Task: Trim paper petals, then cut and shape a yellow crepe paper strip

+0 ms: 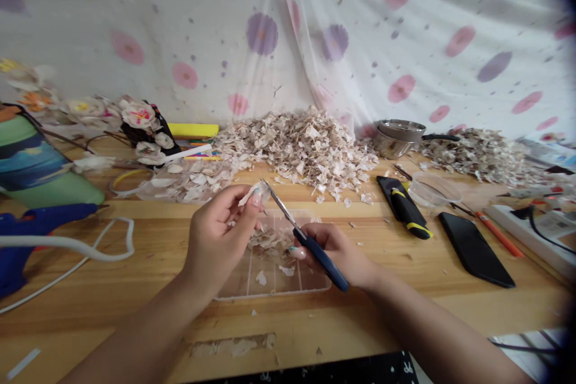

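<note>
My left hand (221, 231) is closed, pinching a thin pale flake (246, 195) between thumb and fingers. In my right hand (330, 252) is a pair of scissors (288, 216) with dark blue handles, their blades pointing up and left to the flake at my left fingertips. Whether the blades touch the flake I cannot tell. Below both hands lies a clear plastic compartment box (274, 295), partly hidden by them. Loose flakes (272, 244) are heaped toward its back, and a few lie nearer its front.
Behind the box rises a large heap of flakes (310, 147); another heap (477, 153) lies right, beside a metal pot (396, 143). Pliers (407, 210), a phone (474, 249) and a power strip (535, 237) are at right. At left are a blue glue gun (40, 222) and a green tumbler (40, 162).
</note>
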Available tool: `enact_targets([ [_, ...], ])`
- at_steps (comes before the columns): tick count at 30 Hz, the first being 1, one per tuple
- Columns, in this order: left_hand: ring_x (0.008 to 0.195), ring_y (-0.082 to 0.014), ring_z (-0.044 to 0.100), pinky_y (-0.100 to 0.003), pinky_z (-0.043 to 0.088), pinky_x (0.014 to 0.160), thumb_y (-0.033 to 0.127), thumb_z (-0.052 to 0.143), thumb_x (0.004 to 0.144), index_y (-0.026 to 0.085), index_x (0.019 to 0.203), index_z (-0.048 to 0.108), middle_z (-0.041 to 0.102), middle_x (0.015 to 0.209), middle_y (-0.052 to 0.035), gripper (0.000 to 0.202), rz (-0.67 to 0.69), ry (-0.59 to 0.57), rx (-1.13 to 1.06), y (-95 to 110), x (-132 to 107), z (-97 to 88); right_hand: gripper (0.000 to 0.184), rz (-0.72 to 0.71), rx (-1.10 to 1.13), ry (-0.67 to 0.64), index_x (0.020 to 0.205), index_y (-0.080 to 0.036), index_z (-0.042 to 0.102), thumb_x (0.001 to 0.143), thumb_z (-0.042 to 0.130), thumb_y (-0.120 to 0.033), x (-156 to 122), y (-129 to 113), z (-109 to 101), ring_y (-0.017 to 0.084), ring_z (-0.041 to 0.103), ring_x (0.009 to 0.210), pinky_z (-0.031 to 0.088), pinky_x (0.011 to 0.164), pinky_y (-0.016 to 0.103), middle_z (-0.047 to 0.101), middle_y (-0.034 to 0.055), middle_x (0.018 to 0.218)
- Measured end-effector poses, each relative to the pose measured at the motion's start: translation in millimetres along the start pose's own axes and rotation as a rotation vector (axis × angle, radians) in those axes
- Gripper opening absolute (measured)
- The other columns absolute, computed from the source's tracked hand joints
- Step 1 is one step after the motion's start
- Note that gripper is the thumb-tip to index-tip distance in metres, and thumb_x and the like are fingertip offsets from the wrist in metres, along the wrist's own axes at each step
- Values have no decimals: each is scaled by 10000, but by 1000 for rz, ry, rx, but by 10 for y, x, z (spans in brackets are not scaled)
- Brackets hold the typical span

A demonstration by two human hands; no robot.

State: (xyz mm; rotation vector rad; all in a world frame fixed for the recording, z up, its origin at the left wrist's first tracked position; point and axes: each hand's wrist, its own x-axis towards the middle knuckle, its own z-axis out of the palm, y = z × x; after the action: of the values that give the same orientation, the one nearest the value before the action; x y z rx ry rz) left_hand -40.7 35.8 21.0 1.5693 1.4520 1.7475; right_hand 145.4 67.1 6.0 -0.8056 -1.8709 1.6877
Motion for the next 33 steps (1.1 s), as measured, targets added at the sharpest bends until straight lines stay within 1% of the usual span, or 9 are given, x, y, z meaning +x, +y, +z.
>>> enact_targets([
  [6,485,-86,559,-186,465,452,303,593,820,208,825,615,616,643,35,97,-17,4,-31,14,4,-7,390,-11,-7,6,640,-168,437,712,678,-465,2,24,-7,51,278,488,211,422,189,362,-63,549],
  [10,487,-83,558,-182,462,455,292,585,827,203,819,614,609,632,37,94,-14,-7,-20,15,0,-4,409,0,-28,19,630,-167,434,701,681,-485,4,29,-11,56,283,498,217,430,192,358,-61,552],
  [14,480,-91,565,-196,472,444,286,582,826,200,824,611,616,648,29,91,-26,-4,-27,17,3,-9,420,19,-59,1,628,-163,438,703,671,-504,0,10,-22,59,282,510,228,446,196,356,-59,563],
  [18,459,-96,570,-208,481,426,274,587,817,210,805,609,613,628,31,69,-76,-31,-114,17,27,-32,414,-2,-69,-9,622,-164,443,707,669,-500,-5,-9,-35,60,291,504,235,447,198,365,-57,557],
  [22,433,-97,559,-215,485,406,249,590,800,215,773,603,596,573,41,45,-110,-41,-224,-7,50,-47,396,17,-79,3,622,-161,458,701,683,-477,-18,-4,-58,57,304,486,229,434,197,383,-58,545],
  [28,429,-107,533,-231,442,385,204,588,770,223,716,596,563,521,45,58,-151,-53,-370,-38,58,-63,344,30,-92,-26,651,-144,495,702,706,-411,-40,-7,-128,47,291,485,213,420,180,368,-64,555],
  [33,405,-112,506,-249,412,371,194,592,734,236,690,591,552,495,47,61,-173,-76,-415,-18,76,-87,330,31,-147,-51,665,-137,517,711,695,-411,-52,-55,-189,49,300,472,209,406,180,373,-60,547],
])
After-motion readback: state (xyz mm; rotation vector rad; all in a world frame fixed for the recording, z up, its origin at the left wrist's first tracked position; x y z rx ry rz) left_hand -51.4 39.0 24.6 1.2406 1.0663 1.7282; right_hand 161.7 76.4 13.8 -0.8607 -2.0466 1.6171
